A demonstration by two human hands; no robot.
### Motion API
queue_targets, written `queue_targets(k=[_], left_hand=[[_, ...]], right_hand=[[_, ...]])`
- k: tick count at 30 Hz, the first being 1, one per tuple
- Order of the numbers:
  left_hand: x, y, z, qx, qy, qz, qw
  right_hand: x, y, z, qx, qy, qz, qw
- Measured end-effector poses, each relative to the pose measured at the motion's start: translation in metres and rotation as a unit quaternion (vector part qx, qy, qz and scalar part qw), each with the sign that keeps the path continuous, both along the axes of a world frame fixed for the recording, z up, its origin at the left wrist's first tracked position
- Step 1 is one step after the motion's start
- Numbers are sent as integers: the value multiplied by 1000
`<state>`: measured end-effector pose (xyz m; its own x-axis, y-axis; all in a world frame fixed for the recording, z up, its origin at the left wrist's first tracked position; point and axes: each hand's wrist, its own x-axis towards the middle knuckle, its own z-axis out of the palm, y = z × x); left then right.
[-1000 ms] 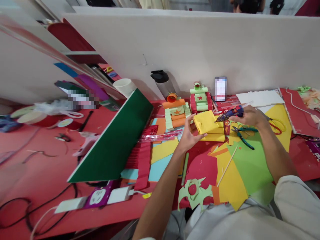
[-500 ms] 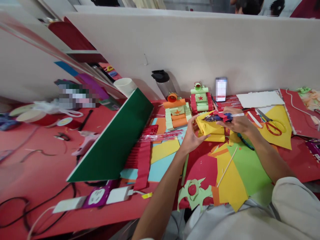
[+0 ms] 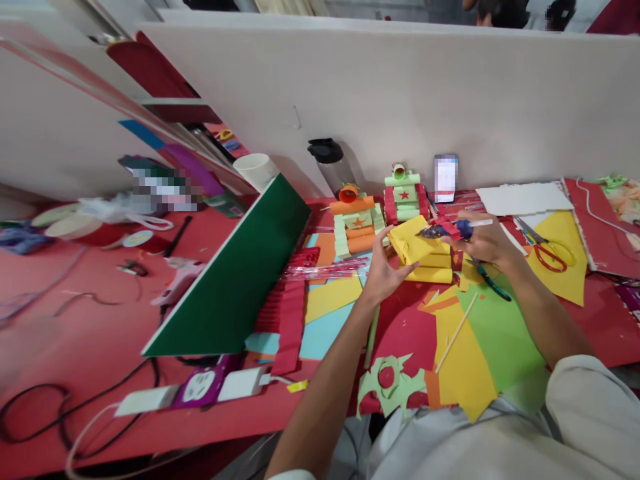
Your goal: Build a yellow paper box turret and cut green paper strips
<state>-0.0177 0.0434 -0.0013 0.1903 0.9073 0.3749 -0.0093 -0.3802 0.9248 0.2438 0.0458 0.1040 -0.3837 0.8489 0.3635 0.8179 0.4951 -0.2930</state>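
Observation:
My left hand [image 3: 384, 275] is closed around the left side of a yellow paper model [image 3: 413, 241], thumb at its near edge. Yellow paper rolls [image 3: 433, 268] lie just under it. In my right hand [image 3: 484, 241] is a blue tool with a dark speckled tip [image 3: 456, 231], a red band and a white stick-like end; its exact kind is unclear. The tip points left and rests at or just above the model's top; contact cannot be made out. Beyond stand an orange and green paper model [image 3: 357, 227] and a green and red one with a star [image 3: 404, 195].
A green board [image 3: 233, 283] leans at the left. Scissors [image 3: 547, 250] and teal-handled pliers [image 3: 493, 283] lie to the right. A phone [image 3: 445, 179] and a flask [image 3: 330, 165] stand by the white partition. Paper sheets [image 3: 505, 327] and a wooden stick [image 3: 456, 333] lie in front.
The yellow model has been tilted so that more of its top face shows. The tool in my right hand has shifted slightly right. The whole view has moved a little.

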Motion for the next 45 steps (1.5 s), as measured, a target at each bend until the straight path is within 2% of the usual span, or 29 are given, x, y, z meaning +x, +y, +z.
queue_targets(k=[3,8,13,19,25,30,33,36,38,41,45], left_hand=[[0,1,-2,0,-1,15,1000],[1,3,-2,-14,-28,22,999],[2,2,2,-18,-32,35,999],[2,4,3,-3,-16,56,998],[1,5,1,-9,-22,59,998],[0,4,2,-13,-37,57,998],[0,4,5,-11,-35,59,998],[-2,4,7,-5,-29,54,998],[-6,5,10,7,-17,46,999],[-16,9,17,33,15,42,998],[-31,13,40,62,104,46,992]], right_hand=[[2,-1,3,35,2,-33,999],[-1,-6,7,-10,-18,56,998],[4,-3,6,14,-15,-17,1000],[3,-4,7,-3,-43,58,997],[11,-1,9,19,-34,-16,999],[0,-3,10,-40,27,30,998],[8,-1,10,-108,120,27,987],[30,1,8,-214,268,17,939],[46,0,6,-263,324,7,909],[71,-6,2,-301,311,-48,900],[103,-9,-9,-267,246,-160,918]])
